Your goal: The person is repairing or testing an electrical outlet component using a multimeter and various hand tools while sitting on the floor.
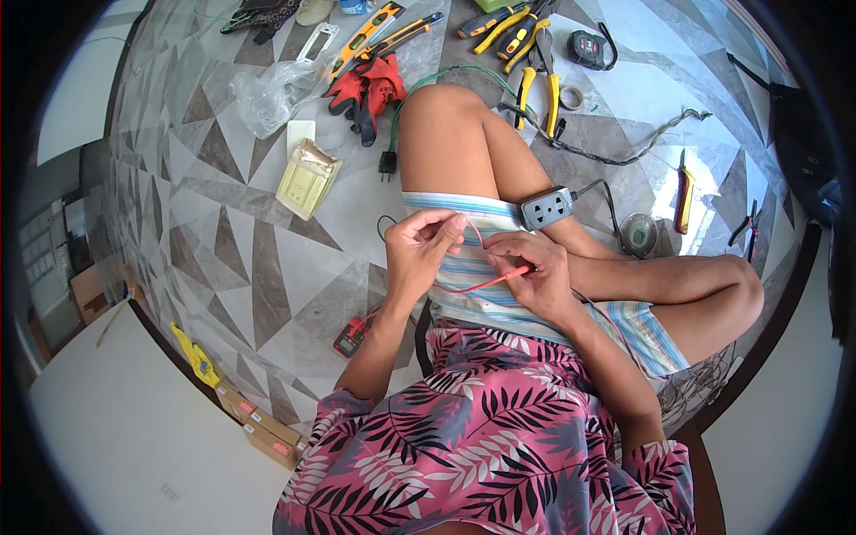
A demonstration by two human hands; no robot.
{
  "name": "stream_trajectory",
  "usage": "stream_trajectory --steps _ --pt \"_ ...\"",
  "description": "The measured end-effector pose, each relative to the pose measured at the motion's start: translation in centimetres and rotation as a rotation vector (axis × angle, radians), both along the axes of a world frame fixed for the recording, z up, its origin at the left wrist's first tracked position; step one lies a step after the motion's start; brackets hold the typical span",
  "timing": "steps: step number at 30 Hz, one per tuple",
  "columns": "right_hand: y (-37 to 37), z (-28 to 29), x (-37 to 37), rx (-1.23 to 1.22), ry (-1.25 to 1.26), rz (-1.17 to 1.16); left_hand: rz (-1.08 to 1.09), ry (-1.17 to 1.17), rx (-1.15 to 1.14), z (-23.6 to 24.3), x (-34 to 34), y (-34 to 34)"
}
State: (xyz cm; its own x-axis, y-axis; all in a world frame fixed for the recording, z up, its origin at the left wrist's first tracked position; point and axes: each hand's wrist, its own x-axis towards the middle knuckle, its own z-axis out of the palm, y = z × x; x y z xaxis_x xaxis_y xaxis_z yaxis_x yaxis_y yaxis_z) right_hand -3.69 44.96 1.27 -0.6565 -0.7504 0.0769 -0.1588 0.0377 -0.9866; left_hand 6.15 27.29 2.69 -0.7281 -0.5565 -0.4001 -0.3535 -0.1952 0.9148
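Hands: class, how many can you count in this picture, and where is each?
2. The left hand is over the striped shorts, pinching a thin wire; the right hand is beside it, holding a red lead. No others show.

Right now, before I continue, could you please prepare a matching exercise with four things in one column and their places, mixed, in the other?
Things
1. red test lead
2. black socket block
3. small meter
4. work gloves

Places
A. next to the orange level
B. in the right hand
C. just left of the left forearm
D. resting on the legs

Right pairs: 1-B, 2-D, 3-C, 4-A
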Motion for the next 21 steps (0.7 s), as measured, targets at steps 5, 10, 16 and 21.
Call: stream_trajectory --steps 5,10,16,21 --pt "0.8 0.9 -0.6 0.033 0.114 -0.024 -0.055 0.041 -0.111 -0.1 -0.5 0.1" --pt "4.6 0.5 -2.3 0.142 0.499 -0.002 -0.310 0.187 -0.550 0.4 -2.6 -0.2" --pt "6.9 0.6 -2.8 0.432 0.670 -0.059 -0.676 0.323 -0.884 0.6 -5.1 0.3" --pt "6.9 -0.4 -2.5 0.270 0.497 -0.192 -0.882 0.303 -1.013 0.5 -5.7 1.1"
